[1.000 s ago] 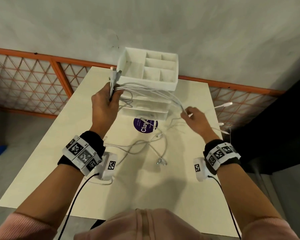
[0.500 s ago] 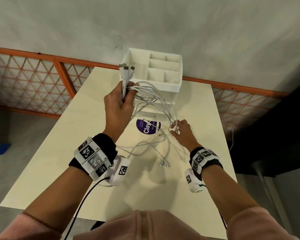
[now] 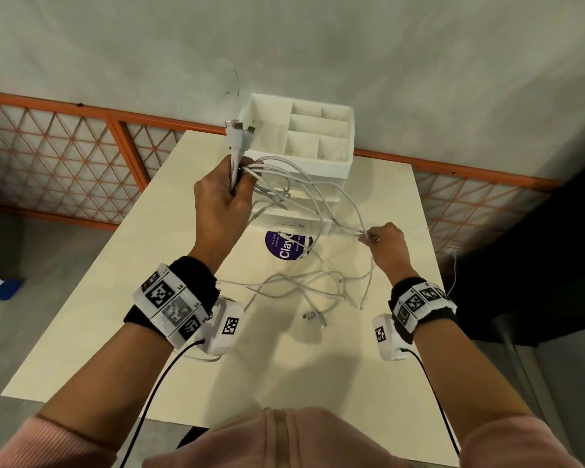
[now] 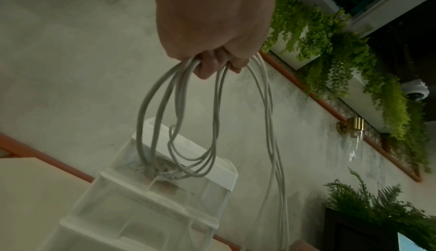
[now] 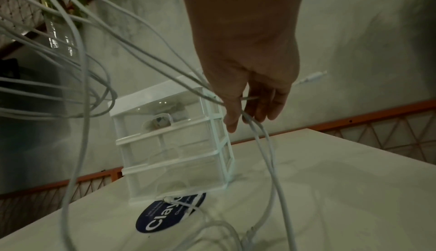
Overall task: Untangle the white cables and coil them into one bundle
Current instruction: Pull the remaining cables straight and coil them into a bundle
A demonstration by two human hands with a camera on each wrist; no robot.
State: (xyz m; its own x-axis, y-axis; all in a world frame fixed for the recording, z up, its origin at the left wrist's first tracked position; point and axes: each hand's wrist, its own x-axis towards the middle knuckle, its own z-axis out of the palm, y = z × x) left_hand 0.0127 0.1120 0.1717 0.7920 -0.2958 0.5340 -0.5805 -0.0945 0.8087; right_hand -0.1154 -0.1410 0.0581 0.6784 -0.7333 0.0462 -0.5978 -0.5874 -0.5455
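The left hand is fisted round a raised bunch of white cables, plugs upward; the right hand pinches several strands between thumb and fingers, above the table.

Between the two hands, on the table, lies a round dark blue sticker with white letters "Clay", its smaller lines too small to read.

Pink sleeves, black wristbands bearing white tag blocks, white wrist cameras trailing black cables.
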